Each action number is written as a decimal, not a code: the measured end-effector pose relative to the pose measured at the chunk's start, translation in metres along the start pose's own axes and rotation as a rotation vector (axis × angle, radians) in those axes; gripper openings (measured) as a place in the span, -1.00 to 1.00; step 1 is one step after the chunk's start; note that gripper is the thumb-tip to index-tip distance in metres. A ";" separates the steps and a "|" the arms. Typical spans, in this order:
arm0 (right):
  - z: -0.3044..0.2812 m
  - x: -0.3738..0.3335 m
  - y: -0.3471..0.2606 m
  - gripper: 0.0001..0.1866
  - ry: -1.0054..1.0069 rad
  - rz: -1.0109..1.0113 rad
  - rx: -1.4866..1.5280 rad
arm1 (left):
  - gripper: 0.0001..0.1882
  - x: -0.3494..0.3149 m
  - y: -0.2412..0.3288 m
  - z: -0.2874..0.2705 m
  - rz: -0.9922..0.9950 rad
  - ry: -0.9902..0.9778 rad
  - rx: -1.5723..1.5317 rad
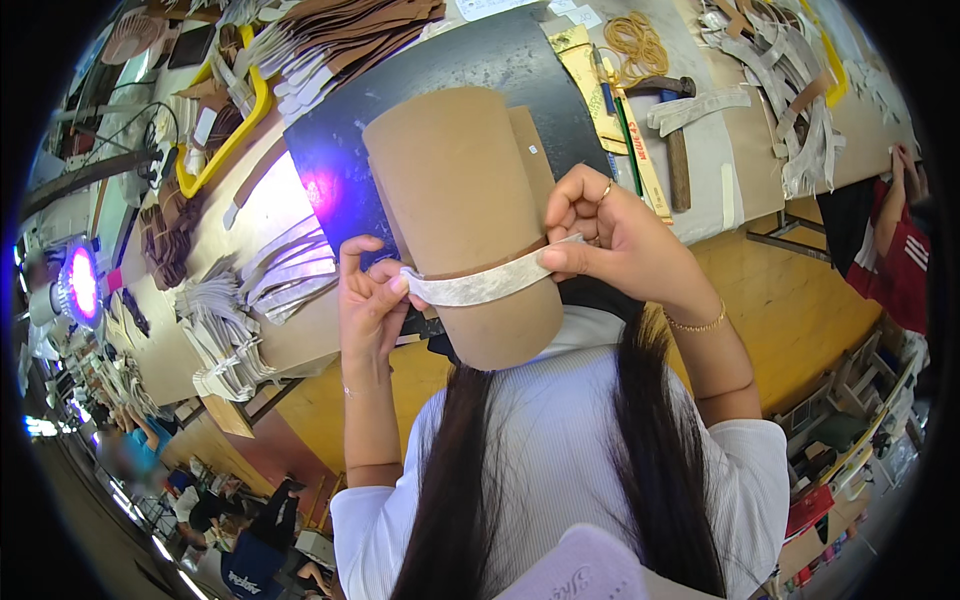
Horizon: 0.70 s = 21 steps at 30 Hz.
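A whitish strip with a thin brown edge (pixel 480 284) runs across the lower part of a rounded, tan board-like form (pixel 455 180). My left hand (pixel 372 298) pinches the strip's left end between thumb and fingers. At the other end, my right hand (pixel 615 240) grips it between thumb and curled fingers. The strip curves along the form's surface between both hands. Under the form lies a dark slab (pixel 345 120), and the form's near end reaches past the table edge toward my body.
Bundles of pale strips (pixel 222 325) and brown strips (pixel 350 35) lie left and behind. To the right are a hammer (pixel 679 150), a green pencil (pixel 630 135), rubber bands (pixel 636 48) and more loose strips (pixel 785 90). A bright lamp (pixel 80 285) shines at left. Another person's red sleeve (pixel 900 260) shows at right.
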State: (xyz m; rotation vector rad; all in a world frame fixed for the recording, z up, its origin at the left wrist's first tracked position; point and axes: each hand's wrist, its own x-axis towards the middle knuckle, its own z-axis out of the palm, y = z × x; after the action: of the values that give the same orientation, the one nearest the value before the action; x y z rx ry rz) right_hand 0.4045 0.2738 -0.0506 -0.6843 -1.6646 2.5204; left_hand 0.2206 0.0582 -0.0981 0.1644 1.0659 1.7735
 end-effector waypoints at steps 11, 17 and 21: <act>-0.006 -0.004 0.032 -0.73 0.060 0.084 0.422 | -0.49 -0.002 0.000 0.006 0.012 0.069 -0.035; -0.003 -0.004 0.030 -0.73 0.087 0.069 0.376 | -0.47 -0.001 -0.001 0.007 0.009 0.057 -0.063; -0.001 -0.005 0.041 -0.77 0.106 0.074 0.281 | -0.50 -0.002 -0.001 0.011 0.003 0.082 -0.051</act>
State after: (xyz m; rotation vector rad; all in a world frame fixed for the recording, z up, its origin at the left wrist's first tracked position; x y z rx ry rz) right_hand 0.4179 0.2563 -0.0855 -0.8462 -1.2406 2.6419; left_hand 0.2284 0.0625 -0.0919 0.0623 1.0778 1.8217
